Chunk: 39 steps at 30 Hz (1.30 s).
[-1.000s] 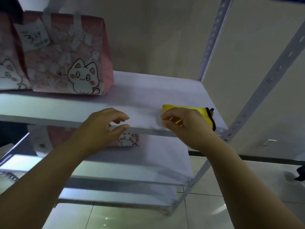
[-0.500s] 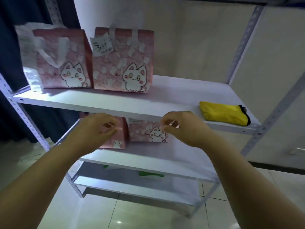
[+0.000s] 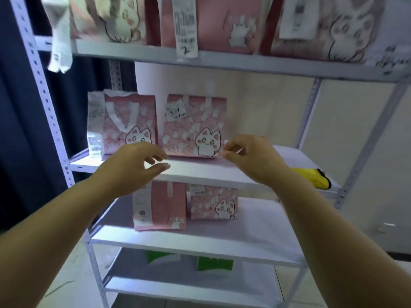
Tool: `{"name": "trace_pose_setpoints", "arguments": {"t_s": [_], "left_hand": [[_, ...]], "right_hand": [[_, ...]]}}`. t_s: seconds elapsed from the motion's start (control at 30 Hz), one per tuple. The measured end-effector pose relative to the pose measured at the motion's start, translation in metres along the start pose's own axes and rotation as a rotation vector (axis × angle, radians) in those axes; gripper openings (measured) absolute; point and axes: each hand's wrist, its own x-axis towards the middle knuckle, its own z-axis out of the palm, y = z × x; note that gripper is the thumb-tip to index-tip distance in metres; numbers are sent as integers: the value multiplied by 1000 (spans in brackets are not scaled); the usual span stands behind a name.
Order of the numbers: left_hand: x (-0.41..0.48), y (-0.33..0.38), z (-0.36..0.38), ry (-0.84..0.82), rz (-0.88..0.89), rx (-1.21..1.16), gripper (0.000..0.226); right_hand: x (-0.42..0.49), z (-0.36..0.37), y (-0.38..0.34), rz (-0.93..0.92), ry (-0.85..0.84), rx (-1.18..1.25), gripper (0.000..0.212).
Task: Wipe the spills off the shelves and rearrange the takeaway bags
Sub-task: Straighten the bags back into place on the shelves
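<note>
— Where are you?
— Looks like a takeaway pick-up storeroom. There's a slotted metal rack (image 3: 49, 107) around you, pink cat-print bags (image 3: 193, 127) at twelve o'clock, and numbered order slips (image 3: 185, 25) above.

pink cat-print paper takeaway bags (image 3: 193, 130): 7 (3 on top board, 2 on second, 2 on third) | green-and-white packs (image 3: 214, 264): 2 | folded yellow cloth (image 3: 311, 177): 1 | white metal shelf boards (image 3: 200, 171): 4 | hands: 2, left hand (image 3: 138, 167) and right hand (image 3: 253, 158)
</note>
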Motion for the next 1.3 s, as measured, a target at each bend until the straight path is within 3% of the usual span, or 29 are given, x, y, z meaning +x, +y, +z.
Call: {"name": "trace_pose_setpoints", "arguments": {"t_s": [0.27,0.6,0.73,1.03,1.3], "left_hand": [[52,33,-61,138,97,7,17],[137,43,-88,316,108,40,23],[177,34,-85,355,74,151,40],[244,13,-66,322,-65,126,73],[267,-11,-57,368,-8,91,79]], "right_hand": [[50,-59,-42,-122,180,-30,9],[114,-112,-42,-217,494,-101,7],[146,-118,-27,-194,573,-122,28],[193,-101,-1,-19,342,-147,87],[209,-83,13,-15,381,-175,88]]}}
